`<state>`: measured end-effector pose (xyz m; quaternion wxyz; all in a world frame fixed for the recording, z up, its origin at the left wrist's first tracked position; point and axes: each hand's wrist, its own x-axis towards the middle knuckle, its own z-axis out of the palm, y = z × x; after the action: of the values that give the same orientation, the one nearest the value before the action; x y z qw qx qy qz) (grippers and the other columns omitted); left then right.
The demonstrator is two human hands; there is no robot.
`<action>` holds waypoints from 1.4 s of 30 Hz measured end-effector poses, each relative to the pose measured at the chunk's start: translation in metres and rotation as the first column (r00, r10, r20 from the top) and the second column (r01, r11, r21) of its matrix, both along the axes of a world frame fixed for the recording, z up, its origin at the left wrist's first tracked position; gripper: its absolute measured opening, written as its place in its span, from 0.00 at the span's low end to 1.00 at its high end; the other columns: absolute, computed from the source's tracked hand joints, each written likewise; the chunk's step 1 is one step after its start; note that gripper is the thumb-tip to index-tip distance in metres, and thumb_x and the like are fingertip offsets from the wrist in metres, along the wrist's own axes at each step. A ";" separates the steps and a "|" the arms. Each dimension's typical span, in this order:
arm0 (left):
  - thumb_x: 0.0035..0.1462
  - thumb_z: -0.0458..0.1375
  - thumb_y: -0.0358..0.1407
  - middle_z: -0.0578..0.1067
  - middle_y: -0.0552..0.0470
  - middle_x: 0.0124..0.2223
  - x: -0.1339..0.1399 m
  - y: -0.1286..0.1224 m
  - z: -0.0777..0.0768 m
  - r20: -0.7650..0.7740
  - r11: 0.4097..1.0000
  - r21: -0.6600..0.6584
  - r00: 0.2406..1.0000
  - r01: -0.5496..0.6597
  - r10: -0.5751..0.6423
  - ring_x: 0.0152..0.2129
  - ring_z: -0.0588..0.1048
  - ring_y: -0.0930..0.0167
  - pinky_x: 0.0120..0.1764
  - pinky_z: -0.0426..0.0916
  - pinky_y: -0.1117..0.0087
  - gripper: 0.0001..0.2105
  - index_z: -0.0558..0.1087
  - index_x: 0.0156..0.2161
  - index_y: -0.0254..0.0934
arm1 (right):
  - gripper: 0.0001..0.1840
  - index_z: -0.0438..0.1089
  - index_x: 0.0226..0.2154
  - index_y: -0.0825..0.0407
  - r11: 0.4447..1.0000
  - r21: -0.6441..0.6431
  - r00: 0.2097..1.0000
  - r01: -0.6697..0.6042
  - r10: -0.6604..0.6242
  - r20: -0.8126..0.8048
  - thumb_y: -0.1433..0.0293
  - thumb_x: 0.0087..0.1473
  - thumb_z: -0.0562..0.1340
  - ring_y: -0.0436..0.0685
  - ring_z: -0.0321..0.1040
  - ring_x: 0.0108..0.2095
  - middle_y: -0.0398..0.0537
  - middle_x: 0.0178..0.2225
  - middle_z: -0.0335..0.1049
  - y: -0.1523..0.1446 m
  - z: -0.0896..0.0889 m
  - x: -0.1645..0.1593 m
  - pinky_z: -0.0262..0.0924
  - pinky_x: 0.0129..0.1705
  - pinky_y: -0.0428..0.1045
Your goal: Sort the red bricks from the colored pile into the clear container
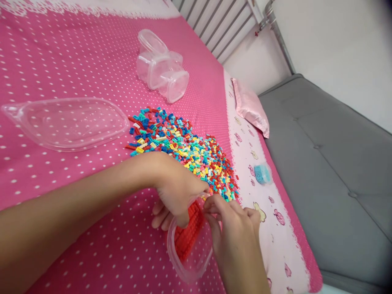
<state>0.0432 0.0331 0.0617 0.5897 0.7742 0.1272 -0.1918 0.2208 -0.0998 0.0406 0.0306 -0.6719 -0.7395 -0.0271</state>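
A clear plastic container (pixel 191 273) with red building bricks (pixel 189 232) inside lies tilted on the bed, below the pile. My left hand (pixel 179 192) reaches in from the left and is closed on the container's rim, its thumb over the edge and other fingers outside. Thumb and fingertips of my right hand (pixel 237 228) are pinched together above the container's upper right edge; whatever they hold is too small to make out. Right beyond both hands spreads a pile of small multicoloured building bricks (pixel 196 153), in red, blue, yellow, green and white.
On the pink dotted bedspread (pixel 76 53) lie a clear lid (pixel 70 124) and several clear containers (pixel 162 67). A small tub with blue contents (pixel 262 174) stands on the white border, near a pink pillow (pixel 251 106). A grey padded headboard (pixel 324 159) bounds the right side.
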 end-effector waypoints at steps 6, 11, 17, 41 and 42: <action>0.53 0.56 0.26 0.73 0.57 0.19 0.001 0.001 -0.001 0.017 1.000 -0.010 1.000 0.006 -0.006 0.20 0.79 0.65 0.20 0.71 0.75 0.27 0.65 0.60 0.32 | 0.16 0.72 0.36 0.45 1.000 0.009 0.999 0.025 -0.025 -0.032 0.79 0.60 0.54 0.56 0.65 0.29 0.42 0.29 0.73 -0.005 -0.002 -0.003 0.43 0.40 0.53; 0.53 0.55 0.25 0.72 0.57 0.19 0.000 0.001 0.003 -0.010 1.000 -0.011 1.000 0.014 -0.014 0.22 0.80 0.65 0.21 0.70 0.75 0.28 0.63 0.61 0.29 | 0.17 0.74 0.39 0.45 1.000 0.005 0.998 0.028 -0.028 -0.051 0.79 0.61 0.54 0.56 0.66 0.30 0.42 0.30 0.73 -0.002 -0.007 -0.004 0.43 0.41 0.52; 0.53 0.55 0.26 0.72 0.58 0.18 0.000 0.000 -0.002 0.033 1.000 0.004 0.999 -0.001 0.001 0.20 0.80 0.65 0.20 0.70 0.75 0.24 0.67 0.57 0.33 | 0.16 0.75 0.38 0.44 1.000 0.005 0.995 -0.006 0.007 -0.101 0.79 0.58 0.57 0.54 0.69 0.31 0.40 0.28 0.73 0.000 -0.007 -0.002 0.43 0.41 0.51; 0.53 0.56 0.26 0.74 0.56 0.20 -0.001 0.000 0.007 -0.031 1.000 0.008 0.999 -0.025 0.025 0.22 0.80 0.65 0.22 0.70 0.75 0.29 0.64 0.62 0.30 | 0.19 0.71 0.37 0.45 0.998 0.022 0.992 0.050 -0.047 -0.116 0.82 0.55 0.52 0.57 0.69 0.32 0.42 0.31 0.73 -0.016 0.006 -0.007 0.43 0.44 0.53; 0.53 0.56 0.26 0.74 0.56 0.20 -0.001 0.000 0.008 -0.041 0.999 0.012 0.998 -0.037 0.037 0.22 0.79 0.65 0.22 0.70 0.75 0.28 0.65 0.61 0.30 | 0.19 0.70 0.37 0.45 0.999 0.014 0.993 0.040 -0.038 -0.113 0.82 0.54 0.52 0.58 0.68 0.32 0.41 0.30 0.73 -0.017 0.005 -0.008 0.43 0.43 0.52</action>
<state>0.0419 0.0327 0.0694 0.5859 0.7709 0.1548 -0.1962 0.2132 -0.1166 0.0453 0.0772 -0.6865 -0.7230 0.0040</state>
